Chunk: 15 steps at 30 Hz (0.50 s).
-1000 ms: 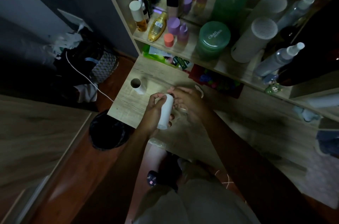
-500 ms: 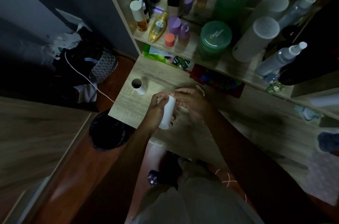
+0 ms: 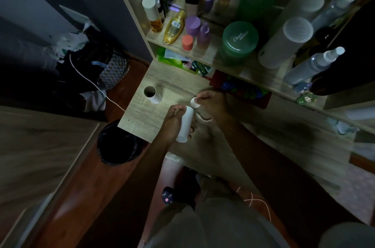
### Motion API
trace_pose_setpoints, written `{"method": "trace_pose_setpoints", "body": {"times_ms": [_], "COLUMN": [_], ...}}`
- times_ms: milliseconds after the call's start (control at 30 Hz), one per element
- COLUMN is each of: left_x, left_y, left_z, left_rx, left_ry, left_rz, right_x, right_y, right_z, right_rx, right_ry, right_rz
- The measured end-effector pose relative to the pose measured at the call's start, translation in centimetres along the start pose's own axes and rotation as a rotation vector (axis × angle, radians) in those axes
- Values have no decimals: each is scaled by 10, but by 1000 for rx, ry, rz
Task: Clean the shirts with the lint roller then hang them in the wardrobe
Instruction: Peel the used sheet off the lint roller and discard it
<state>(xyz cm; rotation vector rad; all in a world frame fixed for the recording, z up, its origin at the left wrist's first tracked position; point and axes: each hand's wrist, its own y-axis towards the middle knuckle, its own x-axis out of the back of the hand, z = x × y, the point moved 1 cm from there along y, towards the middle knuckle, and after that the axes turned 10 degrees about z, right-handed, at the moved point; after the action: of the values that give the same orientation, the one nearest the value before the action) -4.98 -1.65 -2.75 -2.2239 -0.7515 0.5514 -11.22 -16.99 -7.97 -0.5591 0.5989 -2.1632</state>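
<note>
A white lint roller roll point(image 3: 185, 124) is upright and slightly tilted over the wooden desk point(image 3: 154, 118). My left hand point(image 3: 174, 121) is wrapped around its side. Just past its top end, my right hand point(image 3: 213, 102) pinches a small white cap-like piece point(image 3: 194, 102). A thin curved white piece point(image 3: 204, 118), maybe the roller's handle, lies on the desk under my right hand. An empty white tube point(image 3: 152, 94) stands on the desk to the left. No shirts or wardrobe are in view.
A shelf point(image 3: 249, 69) behind the desk is crowded with bottles, a green jar point(image 3: 238, 41) and a white cylinder point(image 3: 286, 42). A black bin point(image 3: 117, 143) sits on the floor left of the desk. Bags and a white cable point(image 3: 95, 85) lie further left.
My right hand has lifted off the top of the roll and moved up and right with the small white piece. The left hand keeps holding the roll.
</note>
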Motion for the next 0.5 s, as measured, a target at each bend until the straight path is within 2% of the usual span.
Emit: {"method": "trace_pose_setpoints", "body": {"times_ms": [133, 233, 333, 400, 433, 500], "left_x": [5, 8, 13, 12, 10, 11], "left_y": [4, 0, 0, -2, -3, -3], "left_z": [-3, -5, -5, -7, -9, -12], "left_rx": [6, 26, 9, -15, -17, -32], "left_ry": [5, -127, -212, -266, -289, -285], "left_rz": [-49, -50, -50, -52, -60, -90], "right_x": [-16, -19, -24, -20, -21, -19], "right_y": [31, 30, 28, 20, 18, 2], "right_z": [-18, -14, -6, -4, -6, -3], "right_rx": [50, 148, 227, 252, 293, 277], "right_ry": [-393, -633, -847, -842, -943, -802], "right_rz": [-87, -51, -142, -181, -167, -180]}}
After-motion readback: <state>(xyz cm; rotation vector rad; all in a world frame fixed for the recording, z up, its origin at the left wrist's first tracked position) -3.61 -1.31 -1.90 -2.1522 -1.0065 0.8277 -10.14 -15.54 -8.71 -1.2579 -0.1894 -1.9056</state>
